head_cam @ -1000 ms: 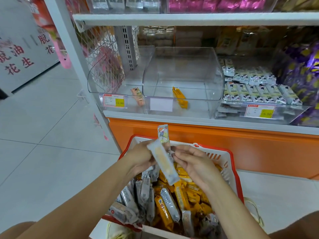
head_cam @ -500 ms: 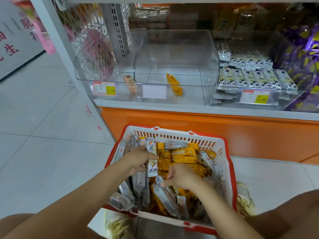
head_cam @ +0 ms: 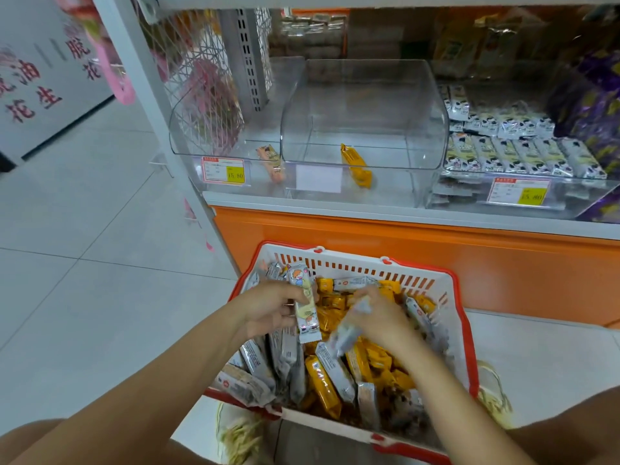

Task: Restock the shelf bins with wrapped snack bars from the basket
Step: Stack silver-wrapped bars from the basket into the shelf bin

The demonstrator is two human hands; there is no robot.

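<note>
Raised, right hand (head_cam: 382,318) pinches silver bar (head_cam: 347,332); left hand (head_cam: 268,307) grips white bar (head_cam: 305,307).

Bright even light, right hand (head_cam: 375,317) motion-blurred, wide-angle edge warp

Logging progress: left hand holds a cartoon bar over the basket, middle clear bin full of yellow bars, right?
Not full: head view shows the middle clear bin holding one yellow bar. The left hand does hold a cartoon bar over the basket.

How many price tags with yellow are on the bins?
2: left tag on the left bin, right tag on the right bin. More may be hidden farther right.
</note>
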